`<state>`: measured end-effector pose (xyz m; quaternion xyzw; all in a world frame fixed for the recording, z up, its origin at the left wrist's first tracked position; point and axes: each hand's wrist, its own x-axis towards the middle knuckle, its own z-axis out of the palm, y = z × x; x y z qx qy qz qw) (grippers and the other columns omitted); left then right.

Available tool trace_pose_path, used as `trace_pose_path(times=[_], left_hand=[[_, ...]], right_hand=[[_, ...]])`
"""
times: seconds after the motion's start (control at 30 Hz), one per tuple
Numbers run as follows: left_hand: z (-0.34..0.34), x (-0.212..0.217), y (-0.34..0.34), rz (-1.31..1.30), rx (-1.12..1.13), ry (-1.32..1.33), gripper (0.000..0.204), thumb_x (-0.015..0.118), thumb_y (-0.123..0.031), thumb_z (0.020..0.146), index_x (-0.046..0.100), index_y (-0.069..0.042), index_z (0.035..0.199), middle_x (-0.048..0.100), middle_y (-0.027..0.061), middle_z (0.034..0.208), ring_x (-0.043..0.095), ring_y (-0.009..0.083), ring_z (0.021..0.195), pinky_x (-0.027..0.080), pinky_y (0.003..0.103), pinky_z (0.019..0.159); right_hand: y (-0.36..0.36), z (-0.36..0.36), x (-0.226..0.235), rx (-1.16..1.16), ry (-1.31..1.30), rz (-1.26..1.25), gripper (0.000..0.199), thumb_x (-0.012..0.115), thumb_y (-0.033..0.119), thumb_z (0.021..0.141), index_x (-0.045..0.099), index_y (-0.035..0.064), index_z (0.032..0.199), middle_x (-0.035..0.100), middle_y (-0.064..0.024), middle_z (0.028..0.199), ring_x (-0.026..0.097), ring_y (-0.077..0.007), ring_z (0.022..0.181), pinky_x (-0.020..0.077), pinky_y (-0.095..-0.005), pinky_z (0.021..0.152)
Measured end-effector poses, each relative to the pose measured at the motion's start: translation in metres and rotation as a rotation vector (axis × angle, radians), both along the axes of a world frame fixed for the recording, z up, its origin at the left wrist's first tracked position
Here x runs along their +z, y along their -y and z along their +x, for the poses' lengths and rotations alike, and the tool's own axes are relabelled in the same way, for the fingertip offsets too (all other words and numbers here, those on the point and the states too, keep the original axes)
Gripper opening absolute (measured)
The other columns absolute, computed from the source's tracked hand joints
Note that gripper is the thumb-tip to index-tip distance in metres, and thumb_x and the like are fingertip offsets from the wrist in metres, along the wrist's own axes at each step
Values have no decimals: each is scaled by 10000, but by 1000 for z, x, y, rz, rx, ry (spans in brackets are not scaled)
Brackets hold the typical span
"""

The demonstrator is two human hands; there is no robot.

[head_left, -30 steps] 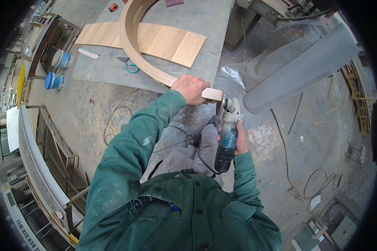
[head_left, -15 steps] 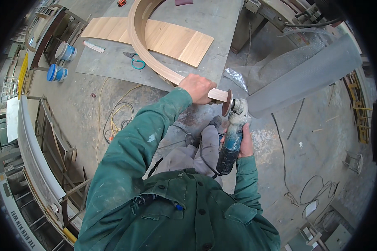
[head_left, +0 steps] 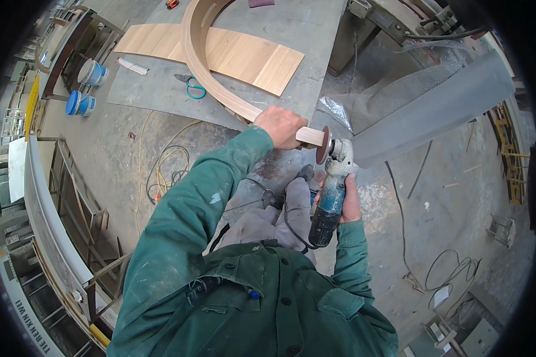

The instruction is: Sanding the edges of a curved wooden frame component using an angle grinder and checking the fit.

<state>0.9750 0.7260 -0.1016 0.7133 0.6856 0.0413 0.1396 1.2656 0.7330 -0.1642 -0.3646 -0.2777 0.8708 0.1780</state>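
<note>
My left hand (head_left: 281, 126) is closed over the near end of a curved wooden frame (head_left: 227, 98), whose arc reaches back over the table. A short stub of its pale wood sticks out to the right of my fist. Against that end stands the brown disc (head_left: 324, 145) of an angle grinder (head_left: 330, 199). My right hand (head_left: 350, 201) wraps round the grinder's blue and black body, which hangs upright with its head at the top. Part of the right fingers is hidden behind the tool. Whether the disc is spinning cannot be made out.
On the grey table (head_left: 161, 89) lie a jointed wooden panel (head_left: 250, 56) and teal-handled scissors (head_left: 195, 88). A large roll of clear wrap (head_left: 435, 107) stands at the right. Paint buckets (head_left: 81, 103) are at the left. Cables (head_left: 171, 163) cross the concrete floor.
</note>
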Motion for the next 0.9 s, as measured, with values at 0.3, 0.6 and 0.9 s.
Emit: trace_pose_path(times=[0.3,0.6,0.9], left_hand=[[0,-1,0,11,1,-19,216,692,-323,779,694,-154,913,720,71,857,703,308,791,554,454,671],[2,2,-2,-23,6,-4,257,696,-349,781,695,-134,923,734,94,895,711,314,835,563,460,717],[4,0,-2,14,-6,-31,200,676,-299,772,675,-140,894,721,65,889,708,310,793,564,455,674]], right_hand=[[3,-2,2,10,79,68,720,395,666,977,568,-9,1158,661,-127,904,698,-263,689,584,-365,595],[9,1,-27,21,52,-59,718,391,666,979,584,-16,1090,664,-132,870,695,-262,655,581,-365,577],[15,1,-68,-32,93,-149,668,397,629,995,592,-1,1099,670,-138,852,690,-284,622,585,-397,561]])
